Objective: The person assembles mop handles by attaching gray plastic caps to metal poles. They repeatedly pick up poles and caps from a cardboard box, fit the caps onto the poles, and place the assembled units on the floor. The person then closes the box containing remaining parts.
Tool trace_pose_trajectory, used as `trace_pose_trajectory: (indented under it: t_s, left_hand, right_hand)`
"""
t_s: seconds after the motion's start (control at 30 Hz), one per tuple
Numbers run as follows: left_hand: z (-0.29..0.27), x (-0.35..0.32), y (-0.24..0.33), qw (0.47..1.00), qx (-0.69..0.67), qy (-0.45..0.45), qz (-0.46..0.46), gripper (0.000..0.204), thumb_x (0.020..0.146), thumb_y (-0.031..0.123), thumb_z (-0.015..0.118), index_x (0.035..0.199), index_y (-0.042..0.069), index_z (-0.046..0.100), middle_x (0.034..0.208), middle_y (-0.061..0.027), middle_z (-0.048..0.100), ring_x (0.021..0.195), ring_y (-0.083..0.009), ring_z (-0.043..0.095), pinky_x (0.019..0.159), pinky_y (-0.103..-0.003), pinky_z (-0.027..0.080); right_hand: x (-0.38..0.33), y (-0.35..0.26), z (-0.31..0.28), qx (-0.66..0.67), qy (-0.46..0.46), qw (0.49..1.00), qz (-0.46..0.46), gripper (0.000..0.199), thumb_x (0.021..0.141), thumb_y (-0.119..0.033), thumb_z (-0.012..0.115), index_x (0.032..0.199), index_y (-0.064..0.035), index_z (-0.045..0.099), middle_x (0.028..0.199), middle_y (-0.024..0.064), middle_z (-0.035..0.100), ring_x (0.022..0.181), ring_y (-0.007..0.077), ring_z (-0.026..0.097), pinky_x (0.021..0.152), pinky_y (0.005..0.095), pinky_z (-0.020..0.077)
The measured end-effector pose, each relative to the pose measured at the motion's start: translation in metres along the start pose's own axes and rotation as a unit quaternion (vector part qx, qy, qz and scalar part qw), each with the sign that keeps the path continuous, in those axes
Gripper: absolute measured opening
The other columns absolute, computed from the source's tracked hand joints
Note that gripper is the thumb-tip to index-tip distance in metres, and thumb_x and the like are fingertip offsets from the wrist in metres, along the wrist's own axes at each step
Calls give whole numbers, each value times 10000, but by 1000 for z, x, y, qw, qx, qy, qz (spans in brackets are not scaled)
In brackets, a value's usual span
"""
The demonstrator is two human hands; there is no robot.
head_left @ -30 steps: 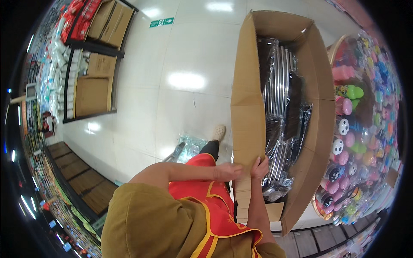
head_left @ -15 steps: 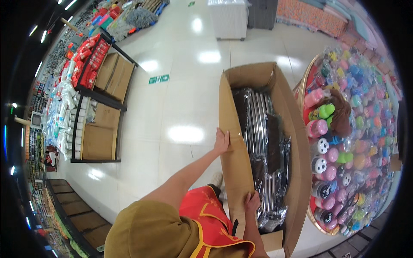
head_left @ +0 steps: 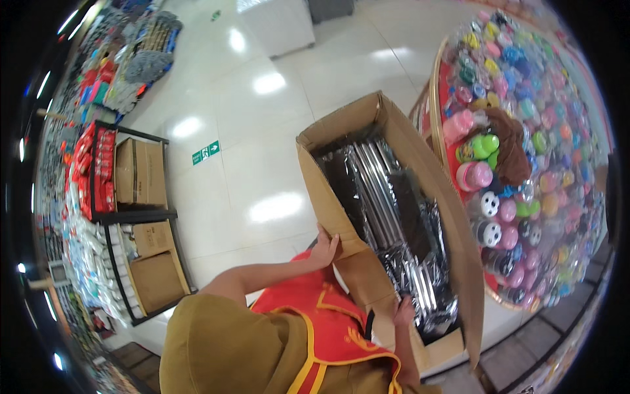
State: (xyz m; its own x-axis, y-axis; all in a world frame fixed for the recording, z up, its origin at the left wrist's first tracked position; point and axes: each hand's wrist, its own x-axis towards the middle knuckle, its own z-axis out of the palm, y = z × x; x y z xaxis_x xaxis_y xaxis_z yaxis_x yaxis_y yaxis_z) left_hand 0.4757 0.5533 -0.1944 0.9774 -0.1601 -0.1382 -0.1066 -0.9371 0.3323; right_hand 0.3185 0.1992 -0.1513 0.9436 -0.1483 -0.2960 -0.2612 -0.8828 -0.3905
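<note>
A long, open cardboard box [head_left: 462, 262] stands in front of me, holding several shiny metal tubes [head_left: 376, 177] and dark parts wrapped in black and clear plastic. My left hand [head_left: 323, 249] closes on the edge of the box's left side, its thumb over the cardboard. Nearer to me, my right hand [head_left: 405, 311] has its fingers curled at the same side's edge, close to the plastic-wrapped bundle [head_left: 426, 285]. Part of that grip is hidden. I wear a red apron [head_left: 289, 289] with yellow trim over brown sleeves.
At the right, a gold-rimmed round display [head_left: 436, 98] carries many colourful bottles and a brown cloth [head_left: 508, 144]. A black-framed shelf [head_left: 167, 213] with cartons and packages stands left. A grey-white bin-like block [head_left: 279, 26] is at the far side of the tiled floor.
The view has turned, so the box looks tilted and the left shelf sits lower. Both hands stay at the box's left side; my left arm is bent more and nearer my body.
</note>
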Motion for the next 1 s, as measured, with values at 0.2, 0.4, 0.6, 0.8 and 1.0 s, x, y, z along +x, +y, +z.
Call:
trace_pose_trajectory:
  t_s: [0.2,0.4,0.6,0.8,1.0]
  left_hand:
    - [-98,31,-22,924,-241,-290,-61,891,910,473,495,1416,-133,80,934,-346,597,856,-451,621,748,-468,501]
    - [-146,69,-36,931,-62,-354,65,710,862,454,529,1318,-77,407,993,-244,634,930,-429,603,832,-465,495]
    - [-115,101,-111,878,-11,-171,448,286,809,271,542,877,26,673,977,-168,649,927,-346,620,819,-435,502]
    - [-251,223,-156,864,224,-399,209,301,894,255,460,878,28,657,941,-195,668,882,-370,641,742,-471,512]
    - [-292,378,-129,935,-273,-209,88,437,961,323,481,1233,-11,552,1058,-230,633,1021,-382,599,876,-403,489]
  right_hand:
    - [58,-126,-65,132,129,983,21,117,904,-158,564,904,-44,591,823,139,577,725,306,581,650,402,469]
    - [186,-234,-22,534,-188,821,66,339,917,-237,618,1166,-14,558,975,105,646,844,188,600,719,332,487]
    - [253,-240,87,417,-174,892,-35,551,884,-300,621,1336,-38,446,1269,226,554,1172,353,537,991,406,416]
    - [249,-242,96,378,-128,916,28,516,879,-339,608,1252,-6,482,1173,221,607,1121,358,569,948,407,442]
    - [250,-257,74,273,-143,930,199,465,868,-389,595,1121,0,565,1102,231,632,1041,386,597,880,455,464]
